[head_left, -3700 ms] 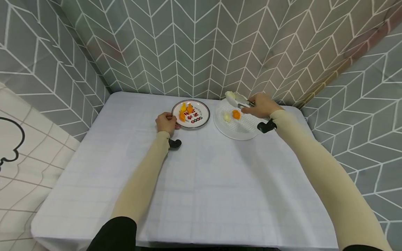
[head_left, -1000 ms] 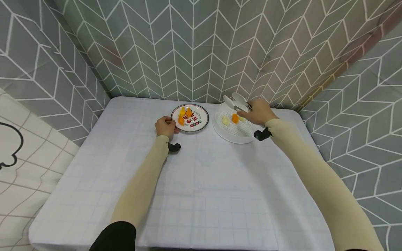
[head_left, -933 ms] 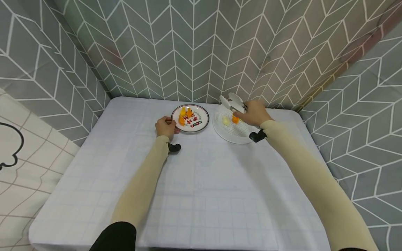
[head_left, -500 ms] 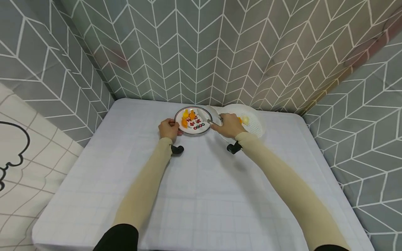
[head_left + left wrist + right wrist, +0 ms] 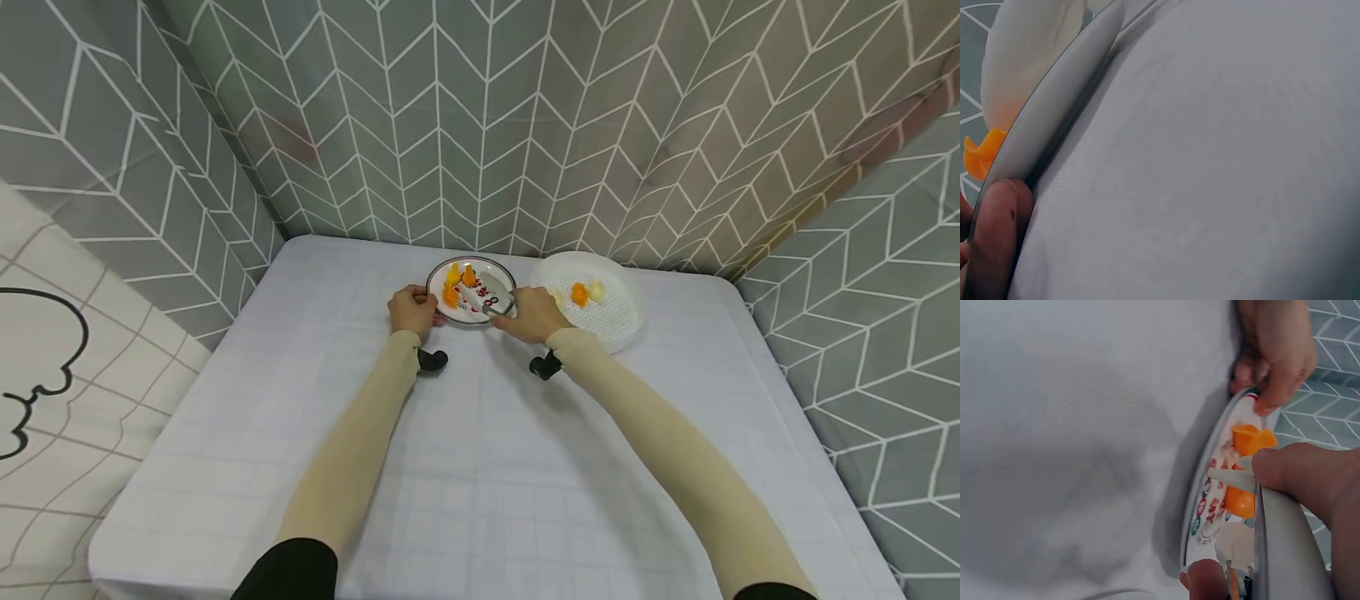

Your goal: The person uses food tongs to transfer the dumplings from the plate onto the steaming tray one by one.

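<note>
My left hand point(image 5: 412, 312) pinches the left rim of a white plate point(image 5: 480, 318) with a dark border and red printing. Yellow and orange dumpling-like pieces point(image 5: 451, 294) lie on the plate's left part. My right hand point(image 5: 531, 315) grips tongs with broad pale heads point(image 5: 495, 286), held low over the plate's right half. One rounded head point(image 5: 1029, 62) rises above the rim beside an orange piece point(image 5: 984, 155) in the left wrist view. In the right wrist view the thumb lies along the tongs' handle point(image 5: 1291, 550); I cannot tell whether the heads hold anything.
A round white perforated tray point(image 5: 617, 321) stands right of the plate, close behind the right hand. It carries an orange piece point(image 5: 580, 294) and pale yellow ones point(image 5: 596, 290). A white cloth point(image 5: 465, 467) covers the table; patterned grey curtain walls point(image 5: 487, 125) rise behind it.
My right hand has carried the tongs left, from above the perforated tray to the plate. The left hand has kept its grip on the plate's rim.
</note>
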Demonstrator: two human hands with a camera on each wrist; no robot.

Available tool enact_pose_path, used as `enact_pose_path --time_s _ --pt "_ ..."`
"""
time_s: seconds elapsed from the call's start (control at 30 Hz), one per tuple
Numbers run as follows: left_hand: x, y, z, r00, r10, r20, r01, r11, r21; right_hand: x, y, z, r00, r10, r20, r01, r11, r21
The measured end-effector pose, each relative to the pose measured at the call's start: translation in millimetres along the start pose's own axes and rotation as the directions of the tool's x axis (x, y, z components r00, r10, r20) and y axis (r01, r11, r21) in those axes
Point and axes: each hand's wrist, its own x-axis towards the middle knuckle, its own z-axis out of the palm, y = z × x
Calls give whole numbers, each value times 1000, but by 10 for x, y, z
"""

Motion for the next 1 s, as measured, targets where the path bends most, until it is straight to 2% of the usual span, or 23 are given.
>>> enact_pose_path --time_s 0.17,0.5,1.0 --pt "-17 10 5 1000 -5 7 5 1000 -19 24 2 44 1000 -6 4 7 999 -51" --pt "-36 -12 36 1000 21 10 -21 1000 -13 87 33 75 1000 -17 -26 15 997 -72" --pt "6 -4 14 1000 20 -1 -20 1000 16 209 3 18 997 73 -3 -73 994 -83"
